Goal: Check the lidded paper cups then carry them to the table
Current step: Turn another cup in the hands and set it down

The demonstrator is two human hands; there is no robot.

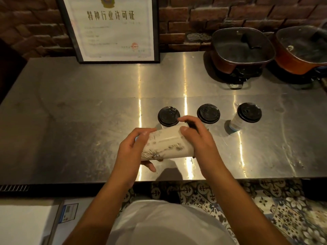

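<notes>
In the head view, a paper cup (165, 145) is held on its side above the steel counter (70, 121): its base is gripped by the left hand (131, 152), its lid end by the right hand (196, 137). It should be turned slowly and the lid kept pressed while three cups (208, 114) stand behind

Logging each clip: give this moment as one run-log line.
phase: checking | held: tilted cup sideways | left hand base | right hand lid end | counter: three upright cups

We see four cups: one (166, 145) held, and three (169, 116) (208, 114) (248, 114) standing. We count two pots (240, 50) (302, 50) and one frame (109, 29).
</notes>
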